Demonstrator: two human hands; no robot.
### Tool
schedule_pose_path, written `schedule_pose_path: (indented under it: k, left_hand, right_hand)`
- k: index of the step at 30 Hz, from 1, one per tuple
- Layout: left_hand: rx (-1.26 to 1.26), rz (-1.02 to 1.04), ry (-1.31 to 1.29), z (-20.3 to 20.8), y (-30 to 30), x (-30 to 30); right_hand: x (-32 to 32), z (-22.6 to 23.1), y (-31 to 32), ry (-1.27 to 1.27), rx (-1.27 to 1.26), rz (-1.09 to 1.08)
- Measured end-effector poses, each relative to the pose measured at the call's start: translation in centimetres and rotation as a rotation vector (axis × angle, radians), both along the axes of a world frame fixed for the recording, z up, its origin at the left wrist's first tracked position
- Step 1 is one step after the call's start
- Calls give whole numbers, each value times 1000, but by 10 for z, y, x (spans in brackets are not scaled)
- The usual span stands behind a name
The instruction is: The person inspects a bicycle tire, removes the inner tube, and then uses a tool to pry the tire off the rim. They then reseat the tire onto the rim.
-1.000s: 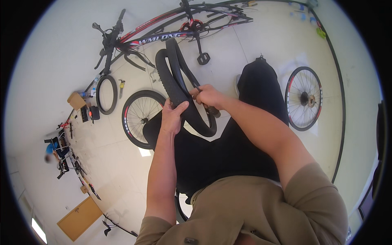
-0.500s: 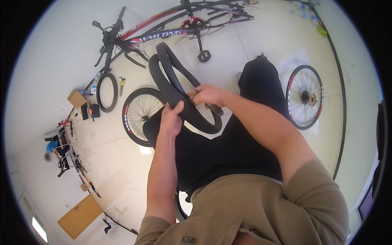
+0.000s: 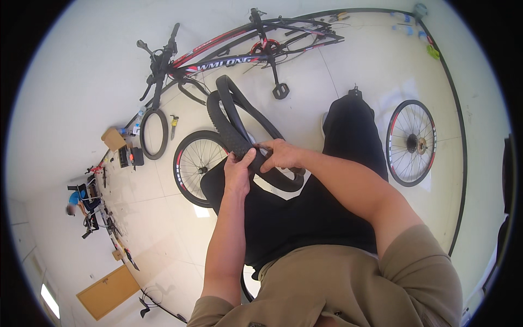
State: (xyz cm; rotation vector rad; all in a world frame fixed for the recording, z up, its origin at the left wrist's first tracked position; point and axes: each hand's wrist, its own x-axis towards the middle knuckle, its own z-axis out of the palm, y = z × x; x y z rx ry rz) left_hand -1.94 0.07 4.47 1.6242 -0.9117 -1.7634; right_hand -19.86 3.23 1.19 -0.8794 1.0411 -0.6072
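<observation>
A black knobbly bicycle tire (image 3: 223, 121) hangs between my hands above my lap, with a dark inner tube (image 3: 255, 111) looped alongside and partly inside it. My left hand (image 3: 238, 171) grips the tire's near left side, thumb on top. Close beside it, my right hand (image 3: 280, 155) is closed on the tire's inner edge, thumb pressing on the rubber. The tube's lower part runs behind my right hand and shows again at the tire's lower right. Exactly how far the tube sits in the tire is hidden by my fingers.
A red and black bicycle frame (image 3: 218, 62) lies on the far floor. One wheel with a tire (image 3: 199, 168) is by my left knee, a bare wheel (image 3: 411, 143) at right. A loose tire (image 3: 153, 134), yellow tool (image 3: 174, 126) and cardboard box (image 3: 113, 139) lie left. A person (image 3: 76, 200) sits far left.
My right hand has moved from the tube onto the tire's edge, closer to my left hand. The whole view has shifted slightly, so the scene sits lower and further right.
</observation>
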Motion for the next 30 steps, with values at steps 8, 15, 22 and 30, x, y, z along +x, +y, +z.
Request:
schedule_pose_path:
  k: [8, 15, 22, 30]
  left_hand:
    - [-82, -101, -215, -1, -4, 8]
    - [-3, -98, -152, 8, -1, 5]
    - [19, -88, 42, 1, -2, 23]
    - [52, -123, 94, -4, 1, 23]
  right_hand:
    - [7, -14, -1, 44, -131, 17]
    - [3, -11, -3, 16, -6, 65]
    - [-23, -14, -28, 139, 89, -424]
    - [-45, -8, -37, 102, 181, -613]
